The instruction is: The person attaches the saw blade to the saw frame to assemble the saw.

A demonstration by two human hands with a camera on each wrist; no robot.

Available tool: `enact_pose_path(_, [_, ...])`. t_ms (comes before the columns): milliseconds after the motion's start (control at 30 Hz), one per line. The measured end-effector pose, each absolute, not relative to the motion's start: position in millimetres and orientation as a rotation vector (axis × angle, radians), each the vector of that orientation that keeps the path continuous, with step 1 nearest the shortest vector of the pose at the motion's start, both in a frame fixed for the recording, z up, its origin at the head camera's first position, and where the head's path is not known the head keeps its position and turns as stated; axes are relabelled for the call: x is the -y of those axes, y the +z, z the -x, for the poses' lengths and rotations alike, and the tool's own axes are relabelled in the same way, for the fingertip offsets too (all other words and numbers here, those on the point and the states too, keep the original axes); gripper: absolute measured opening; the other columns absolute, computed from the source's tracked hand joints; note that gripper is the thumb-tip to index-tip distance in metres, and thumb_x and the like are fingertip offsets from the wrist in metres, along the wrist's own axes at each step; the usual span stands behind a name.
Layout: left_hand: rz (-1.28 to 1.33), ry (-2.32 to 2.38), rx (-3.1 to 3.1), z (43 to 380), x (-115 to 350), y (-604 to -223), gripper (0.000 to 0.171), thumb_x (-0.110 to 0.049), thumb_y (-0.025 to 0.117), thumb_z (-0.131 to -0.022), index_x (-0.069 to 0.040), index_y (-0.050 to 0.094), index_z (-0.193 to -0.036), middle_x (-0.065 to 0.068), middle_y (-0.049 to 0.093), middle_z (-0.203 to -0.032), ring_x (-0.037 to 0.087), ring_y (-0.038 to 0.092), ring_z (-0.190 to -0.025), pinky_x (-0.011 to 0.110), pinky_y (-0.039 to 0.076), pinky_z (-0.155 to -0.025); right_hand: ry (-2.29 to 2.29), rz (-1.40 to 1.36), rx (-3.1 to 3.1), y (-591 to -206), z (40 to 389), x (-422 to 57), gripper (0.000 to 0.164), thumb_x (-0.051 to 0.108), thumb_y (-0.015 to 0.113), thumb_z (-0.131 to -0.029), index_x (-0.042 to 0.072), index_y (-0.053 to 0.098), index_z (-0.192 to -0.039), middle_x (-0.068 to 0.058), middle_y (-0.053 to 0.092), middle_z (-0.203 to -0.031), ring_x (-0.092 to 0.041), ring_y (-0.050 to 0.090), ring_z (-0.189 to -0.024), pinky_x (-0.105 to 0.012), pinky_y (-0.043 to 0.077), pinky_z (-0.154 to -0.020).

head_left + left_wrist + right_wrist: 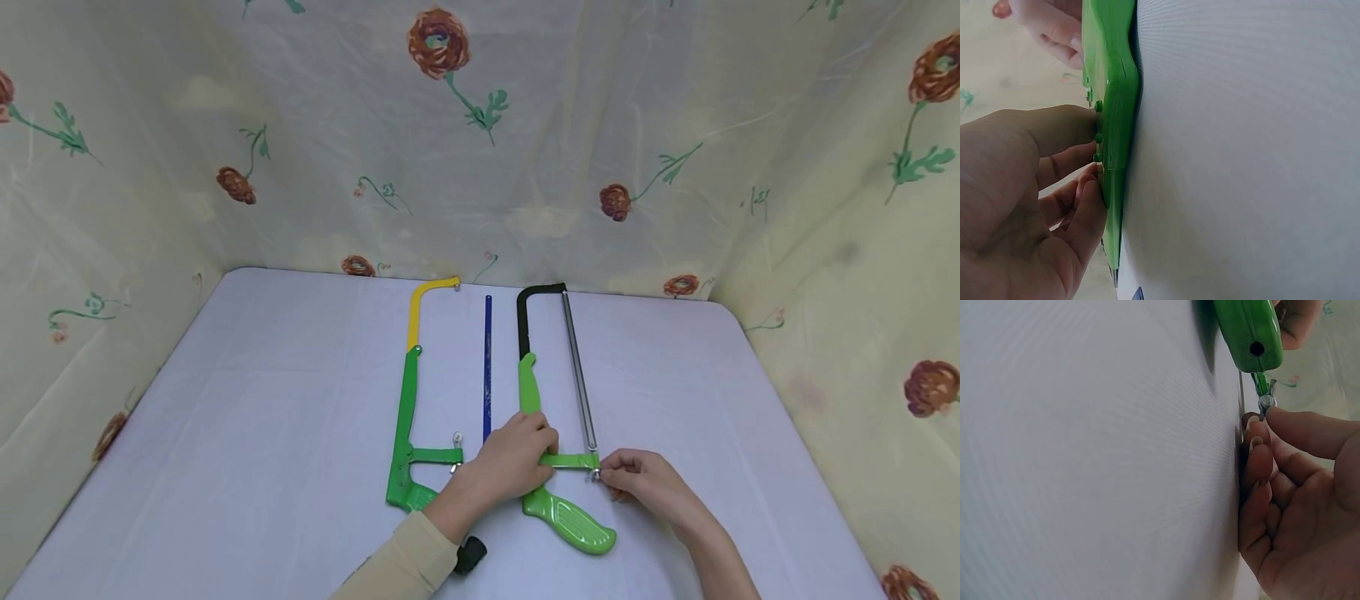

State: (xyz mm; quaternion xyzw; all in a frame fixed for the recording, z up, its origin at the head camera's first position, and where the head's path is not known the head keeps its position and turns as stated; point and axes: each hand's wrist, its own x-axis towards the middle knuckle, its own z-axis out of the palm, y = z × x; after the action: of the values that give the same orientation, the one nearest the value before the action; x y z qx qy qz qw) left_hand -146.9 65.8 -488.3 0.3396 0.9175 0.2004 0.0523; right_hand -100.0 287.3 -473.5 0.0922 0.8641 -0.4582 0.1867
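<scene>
A light green hacksaw (529, 387) with a black front bow lies on the white table, a grey blade (579, 371) stretched along its open side. My left hand (513, 457) holds its frame just above the handle (573, 523); in the left wrist view the thumb and fingers of the left hand (1035, 187) grip the green frame (1119, 119). With thumb and fingertips, my right hand (648, 483) pinches the metal wing nut (596, 474) at the end of the crossbar. The right wrist view shows the right hand (1300, 487) at that nut (1266, 402), below the handle end (1257, 347).
A second hacksaw (406, 400), dark green and yellow, lies to the left, its handle partly under my left forearm. Between the two saws lies a blue blade (488, 358), its near end hidden by the left hand. Flowered cloth walls (540, 167) surround the table.
</scene>
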Motion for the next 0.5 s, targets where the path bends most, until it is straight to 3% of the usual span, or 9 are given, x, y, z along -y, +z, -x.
enact_pose_path(500, [-1.031,0.612,-2.788,146.9,-65.0,-486.9,0.016,-0.027,0.071,-0.091,-0.019,0.069,-0.105,-0.005,0.058,-0.11,0.011,0.049,-0.097,0.019,0.044,-0.072,-1.273,-0.256,-2.468,-475.0,99.5,-286.0,0.015,0.008,0.061,-0.09,-0.002,0.068,-0.098,-0.004,0.065,-0.082,-0.013,0.058,-0.073,-0.024,0.052,-0.066])
